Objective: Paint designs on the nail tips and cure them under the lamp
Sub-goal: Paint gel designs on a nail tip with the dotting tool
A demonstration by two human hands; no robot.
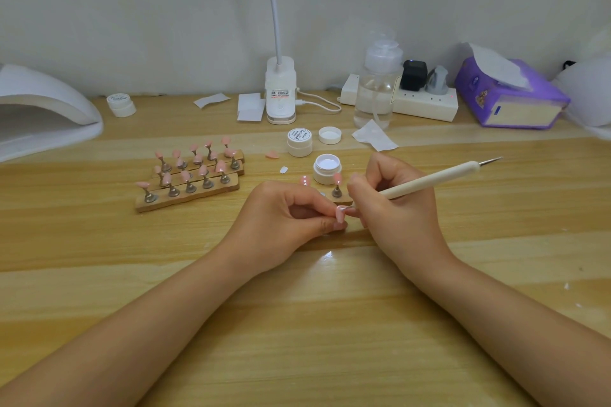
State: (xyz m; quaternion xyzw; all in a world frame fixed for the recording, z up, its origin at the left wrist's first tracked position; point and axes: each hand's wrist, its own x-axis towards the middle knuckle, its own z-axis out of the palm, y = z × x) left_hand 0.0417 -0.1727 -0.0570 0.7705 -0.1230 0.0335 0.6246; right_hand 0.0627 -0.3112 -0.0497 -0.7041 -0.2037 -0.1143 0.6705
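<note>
At the centre of the frame the left hand (291, 218) pinches a glossy pink nail tip (340, 212) between thumb and fingertips, just above the table (297, 324). The right hand (393, 208) grips a matte cream tool (439, 179) like a pencil, its working end at the tip and a thin metal point sticking out toward the right. Just behind the hands stands an open white jar (326, 168) of pale gel, with one pink tip on a metal stand (337, 188) beside it. Left of centre, wooden strips (188, 190) carry rows of the same pink tips on stands. A closed jar (299, 142) and loose lid (329, 135) sit further back. The white, domed curing lamp (43, 112) fills the upper left. The table is pale, streaky wood grain.
</note>
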